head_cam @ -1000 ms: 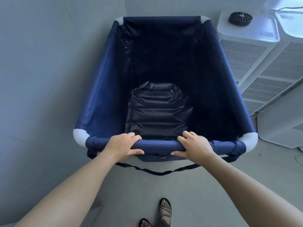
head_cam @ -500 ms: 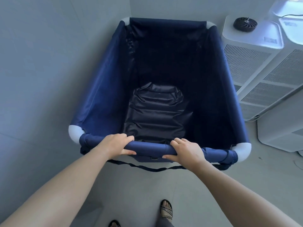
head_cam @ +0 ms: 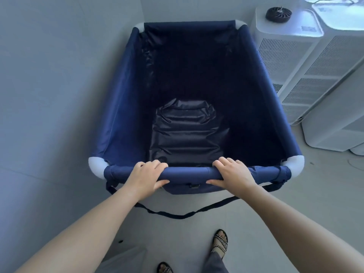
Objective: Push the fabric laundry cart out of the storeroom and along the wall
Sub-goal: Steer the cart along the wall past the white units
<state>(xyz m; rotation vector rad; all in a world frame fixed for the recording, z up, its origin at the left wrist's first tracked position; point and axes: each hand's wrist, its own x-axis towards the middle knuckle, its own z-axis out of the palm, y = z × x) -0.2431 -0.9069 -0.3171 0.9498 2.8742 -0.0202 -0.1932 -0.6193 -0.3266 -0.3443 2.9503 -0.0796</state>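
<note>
Head view of a plain, pale room. We stand on a light floor [head_cam: 177, 239] of large tiles, with a smooth grey wall [head_cam: 49, 95] outboard of the left hand [head_cam: 145, 176] and a second wall ahead meeting it in a corner beyond the cart. Outboard of the right hand [head_cam: 233, 176] and farther forward stand two white louvred appliances [head_cam: 307, 71]; a small black round fan-like object [head_cam: 278, 14] lies on top of the nearer one. A label patch on that top is too small for us to read, and we find no other legible writing. The fabric laundry cart [head_cam: 118, 107], navy with white corner caps, sits directly ahead of both hands, just beside the left wall and near the appliances. Its long axis runs away from us toward the far corner, the narrow ends near and far. Its dark interior shows only a crumpled glossy base panel [head_cam: 187, 134]. Each hand is wrapped around the padded near rail [head_cam: 189, 173], fingers over the top and thumb beneath, the two hands apart on either side of the rail's middle. A dark strap [head_cam: 183, 215] hangs in a loop below the rail. Sandalled feet [head_cam: 220, 243] show below our forearms.
</note>
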